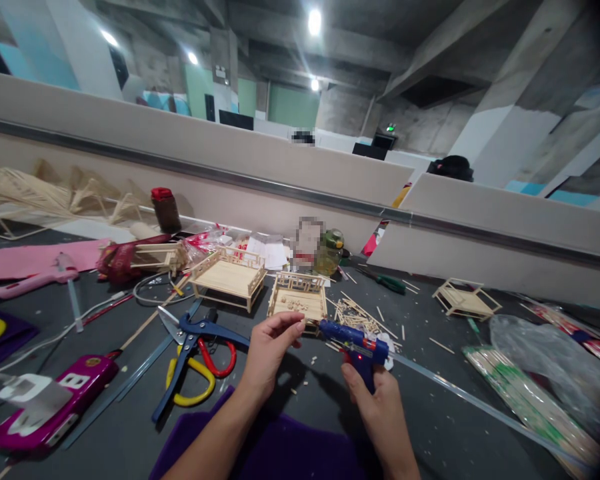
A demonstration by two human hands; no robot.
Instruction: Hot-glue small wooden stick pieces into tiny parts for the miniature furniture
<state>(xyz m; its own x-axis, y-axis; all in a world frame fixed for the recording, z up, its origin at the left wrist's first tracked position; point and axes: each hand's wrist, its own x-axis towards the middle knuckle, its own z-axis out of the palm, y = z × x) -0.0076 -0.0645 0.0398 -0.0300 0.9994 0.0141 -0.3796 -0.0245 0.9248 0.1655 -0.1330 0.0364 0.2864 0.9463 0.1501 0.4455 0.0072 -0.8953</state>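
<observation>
My right hand (377, 393) grips a blue hot glue gun (355, 340), its red light lit and a long clear glue stick (455, 378) running out of its back. The nozzle points left, close to the fingertips of my left hand (275, 340). Thumb and fingers of that hand are pinched together; whatever they hold is too small to make out. Just behind them stands a small wooden stick model with railings (300, 293), little wooden bits lying on its deck. A larger railed model (230, 277) is to its left. Loose short sticks (363, 317) lie behind the glue gun.
Blue-handled cutters (195, 330) and scissors with red and yellow handles (193, 383) lie left. A magenta power strip (80, 393) holds a white plug. A wooden frame (467, 298) and a stick packet (520, 393) are right. Purple cloth (290, 447) lies in front; a partition (260, 193) stands behind.
</observation>
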